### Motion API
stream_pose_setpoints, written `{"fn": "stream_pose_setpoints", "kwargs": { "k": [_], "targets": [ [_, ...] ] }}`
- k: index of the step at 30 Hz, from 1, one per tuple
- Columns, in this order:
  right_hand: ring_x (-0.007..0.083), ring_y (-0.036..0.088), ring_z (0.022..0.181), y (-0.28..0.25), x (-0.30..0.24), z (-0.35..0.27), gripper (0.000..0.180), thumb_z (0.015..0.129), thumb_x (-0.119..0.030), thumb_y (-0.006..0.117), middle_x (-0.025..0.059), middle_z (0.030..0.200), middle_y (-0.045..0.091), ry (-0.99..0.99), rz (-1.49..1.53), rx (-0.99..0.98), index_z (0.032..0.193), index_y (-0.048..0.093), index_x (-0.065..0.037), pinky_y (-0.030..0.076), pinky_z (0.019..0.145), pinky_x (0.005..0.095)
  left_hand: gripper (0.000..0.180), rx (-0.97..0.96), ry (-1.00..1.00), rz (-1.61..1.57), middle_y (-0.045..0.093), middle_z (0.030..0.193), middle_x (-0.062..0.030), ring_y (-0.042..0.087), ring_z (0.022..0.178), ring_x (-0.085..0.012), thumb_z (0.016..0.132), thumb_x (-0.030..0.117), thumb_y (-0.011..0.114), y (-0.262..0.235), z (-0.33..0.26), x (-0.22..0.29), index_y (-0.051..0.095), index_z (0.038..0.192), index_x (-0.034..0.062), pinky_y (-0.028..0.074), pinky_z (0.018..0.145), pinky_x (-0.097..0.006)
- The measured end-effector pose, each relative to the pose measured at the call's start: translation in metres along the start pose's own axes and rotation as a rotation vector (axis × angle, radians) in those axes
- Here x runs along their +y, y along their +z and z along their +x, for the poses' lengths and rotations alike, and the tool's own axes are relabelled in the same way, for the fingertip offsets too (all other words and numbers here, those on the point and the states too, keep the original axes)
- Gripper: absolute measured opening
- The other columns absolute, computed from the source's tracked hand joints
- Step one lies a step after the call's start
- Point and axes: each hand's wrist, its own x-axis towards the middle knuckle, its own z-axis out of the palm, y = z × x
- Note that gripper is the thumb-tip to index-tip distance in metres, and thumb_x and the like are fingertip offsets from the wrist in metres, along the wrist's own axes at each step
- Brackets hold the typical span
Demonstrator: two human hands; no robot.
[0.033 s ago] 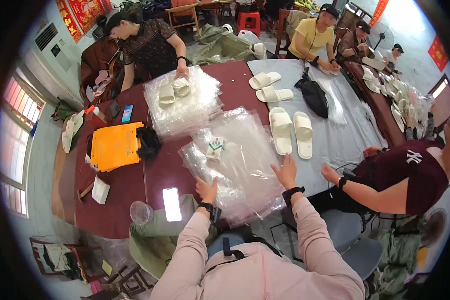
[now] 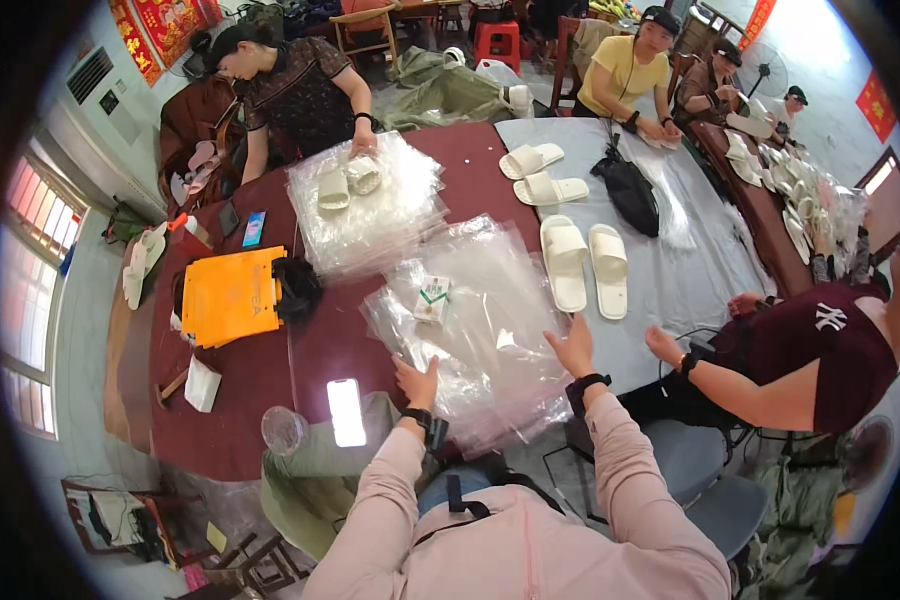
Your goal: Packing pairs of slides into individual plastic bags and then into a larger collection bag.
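Note:
A stack of clear plastic bags (image 2: 505, 365) lies in front of me on the table. My left hand (image 2: 417, 383) is at its left edge, fingers spread and holding nothing. Along the right edge is my right hand (image 2: 572, 352), also open, with its fingers stretched toward a pair of cream slippers. The left slipper (image 2: 566, 268) and right slipper (image 2: 608, 272) sit side by side just beyond that hand. On the bags rests a small white box (image 2: 431, 298) with a green mark. Whether my fingertips touch the bags, I cannot tell.
Farther off, a second bag stack (image 2: 320, 238) bears two slippers (image 2: 333, 190) under a co-worker's hand (image 2: 364, 142). Leftward lie an orange bag (image 2: 230, 298), a lit phone (image 2: 346, 412) and a hammer (image 2: 172, 386). Another person's hand (image 2: 664, 346) is at my right, near a black bag (image 2: 630, 200).

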Motion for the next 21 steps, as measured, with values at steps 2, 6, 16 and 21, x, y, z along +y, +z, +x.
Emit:
{"fn": "stream_pose_setpoints", "kwargs": {
  "k": [2, 6, 16, 21],
  "targets": [
    [0.0403, 0.031, 0.127, 0.033, 0.051, 0.004, 0.099, 0.072, -0.049, 0.069, 0.0247, 0.138, 0.031, 0.242, 0.244, -0.085, 0.138, 0.018, 0.005, 0.025, 0.105, 0.0457, 0.099, -0.049, -0.032, -0.080, 0.033, 0.131, -0.0285, 0.033, 0.122, -0.0417, 0.069, 0.041, 0.074, 0.023, 0.000, 0.010, 0.018, 0.136, -0.0053, 0.029, 0.101, -0.046],
    [0.0387, 0.032, 0.127, 0.061, 0.030, 0.000, 0.104, 0.070, -0.051, 0.070, 0.0255, 0.139, 0.030, 0.534, 0.192, -0.360, 0.138, 0.015, 0.005, 0.025, 0.105, 0.0459, 0.091, -0.113, -0.173, -0.216, 0.041, 0.124, -0.0287, 0.043, 0.114, -0.0359, 0.066, 0.028, 0.078, 0.031, 0.033, -0.020, 0.023, 0.129, -0.0100, 0.036, 0.094, -0.041],
    [0.0324, 0.058, 0.102, 0.069, 0.055, -0.020, 0.069, 0.069, -0.043, 0.073, 0.0234, 0.109, 0.060, 0.564, 0.409, -0.329, 0.113, 0.053, 0.007, 0.045, 0.085, 0.0376, 0.035, -0.246, 0.047, -0.165, 0.065, 0.086, -0.0236, 0.063, 0.079, -0.0343, 0.069, 0.014, 0.072, 0.033, 0.039, -0.010, 0.060, 0.091, -0.0113, 0.046, 0.070, -0.039],
    [0.0354, 0.056, 0.106, 0.075, -0.004, -0.015, 0.070, 0.071, -0.045, 0.071, 0.0257, 0.111, 0.058, 0.547, 0.476, -0.404, 0.112, 0.052, 0.008, 0.044, 0.087, 0.0385, 0.033, -0.229, -0.013, -0.299, 0.063, 0.096, -0.0184, 0.060, 0.085, -0.0263, 0.074, 0.004, 0.065, -0.022, 0.033, -0.015, 0.055, 0.103, -0.0102, 0.045, 0.077, -0.035]
  ]
}}
